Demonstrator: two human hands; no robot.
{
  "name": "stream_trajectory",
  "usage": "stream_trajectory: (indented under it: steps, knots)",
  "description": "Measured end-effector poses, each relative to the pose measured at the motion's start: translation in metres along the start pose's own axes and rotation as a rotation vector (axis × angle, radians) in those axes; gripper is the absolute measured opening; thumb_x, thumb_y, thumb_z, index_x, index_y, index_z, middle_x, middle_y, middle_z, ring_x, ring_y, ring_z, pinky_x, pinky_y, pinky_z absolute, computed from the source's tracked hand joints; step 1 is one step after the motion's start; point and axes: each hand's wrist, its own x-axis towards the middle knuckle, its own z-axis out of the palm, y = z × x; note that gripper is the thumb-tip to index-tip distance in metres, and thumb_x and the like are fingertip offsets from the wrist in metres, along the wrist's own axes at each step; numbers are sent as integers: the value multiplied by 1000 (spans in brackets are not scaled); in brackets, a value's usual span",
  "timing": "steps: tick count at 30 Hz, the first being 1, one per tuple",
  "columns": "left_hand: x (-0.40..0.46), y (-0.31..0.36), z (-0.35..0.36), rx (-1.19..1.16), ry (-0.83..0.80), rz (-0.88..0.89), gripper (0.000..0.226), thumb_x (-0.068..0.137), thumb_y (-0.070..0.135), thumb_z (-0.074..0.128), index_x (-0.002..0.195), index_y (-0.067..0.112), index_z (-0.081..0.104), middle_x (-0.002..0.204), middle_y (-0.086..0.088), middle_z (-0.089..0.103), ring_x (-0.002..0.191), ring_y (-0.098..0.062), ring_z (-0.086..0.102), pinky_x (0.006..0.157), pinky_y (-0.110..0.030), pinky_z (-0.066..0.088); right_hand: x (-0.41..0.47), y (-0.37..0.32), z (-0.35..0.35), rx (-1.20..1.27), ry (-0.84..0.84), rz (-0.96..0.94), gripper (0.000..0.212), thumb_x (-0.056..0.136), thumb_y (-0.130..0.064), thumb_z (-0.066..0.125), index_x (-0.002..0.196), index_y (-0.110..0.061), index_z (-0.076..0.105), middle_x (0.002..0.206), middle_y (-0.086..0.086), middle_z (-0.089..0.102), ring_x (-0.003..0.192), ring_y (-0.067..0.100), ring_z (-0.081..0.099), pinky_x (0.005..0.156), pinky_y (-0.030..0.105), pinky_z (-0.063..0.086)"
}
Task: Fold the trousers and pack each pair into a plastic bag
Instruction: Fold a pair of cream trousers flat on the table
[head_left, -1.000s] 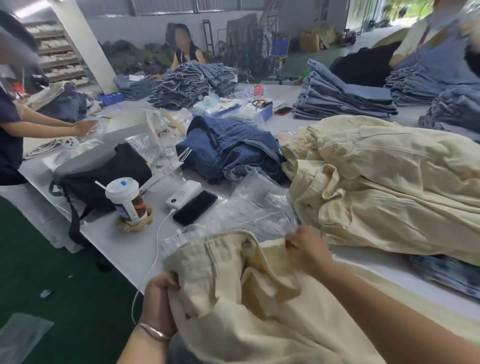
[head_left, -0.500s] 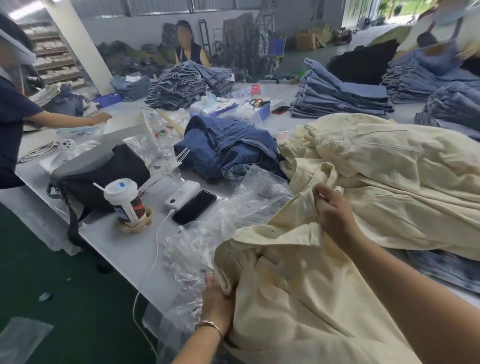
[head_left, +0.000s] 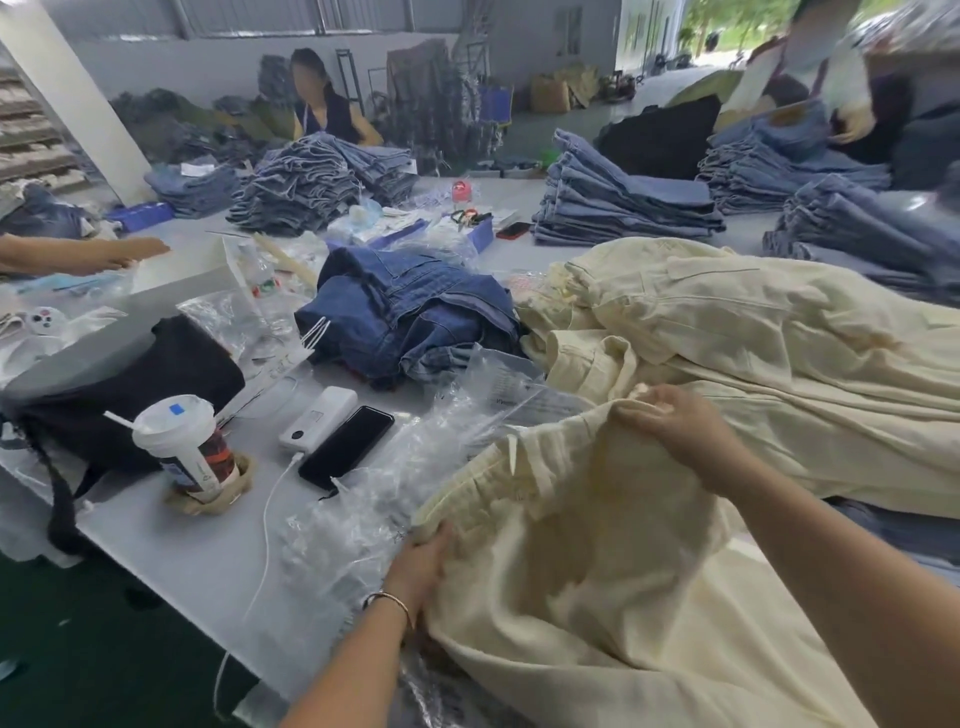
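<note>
A cream pair of trousers (head_left: 587, 561) lies spread over the table's near edge. My left hand (head_left: 421, 564) grips its waistband at the near left corner. My right hand (head_left: 675, 421) pinches the waistband's far corner, stretching the band between both hands. Crumpled clear plastic bags (head_left: 395, 488) lie under and left of the waistband. A pile of more cream trousers (head_left: 753, 353) fills the table to the right.
A black phone (head_left: 348, 447), a white power bank (head_left: 319, 418) with cable and a lidded drink cup (head_left: 182, 447) sit left. A black bag (head_left: 119, 384), dark denim heap (head_left: 410, 312) and stacks of folded jeans (head_left: 618, 208) lie beyond. Other people work around the table.
Both hands have carried the cream waistband forward over the plastic bags and spread it wider. My right hand moved up and right; my left slid rightward.
</note>
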Motion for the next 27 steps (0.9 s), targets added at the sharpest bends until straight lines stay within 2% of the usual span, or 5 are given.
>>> stream_trajectory:
  steps: [4,10,14,19,27]
  knots:
    - [-21,22,-43,-190,136,82,38,93,38,59,72,7,62,54,-4,46,50,-20,44,54,-29,35,8,-13,-16,-20,174,-41,36,89,-36,66,81,-2,73,63,11,57,61,19,48,59,37,41]
    - [-90,21,-108,-825,-248,82,36,65,2,64,100,3,74,102,-20,71,93,-38,69,71,-46,58,34,-58,-53,-126,227,-179,45,85,-47,64,71,-4,63,56,2,51,54,20,47,51,26,35]
    - [-101,4,-127,-509,-192,-30,19,54,-3,67,72,-5,74,79,-25,69,70,-36,69,62,-39,59,51,-78,-14,-322,394,-335,39,94,-51,44,85,-16,60,74,9,65,78,34,61,66,38,43]
    - [-95,-11,-125,213,156,-141,9,44,14,61,49,6,62,50,-7,56,48,-20,53,48,-23,44,32,-29,58,-852,-43,-217,66,95,-63,20,151,-27,18,152,14,27,141,31,24,110,51,21]
    - [-67,-4,-71,804,570,316,47,74,34,73,117,23,57,126,-2,53,118,-26,42,93,-39,41,-82,76,109,-964,-428,-419,62,98,-58,20,154,-34,5,162,-2,4,149,14,-1,116,39,-12]
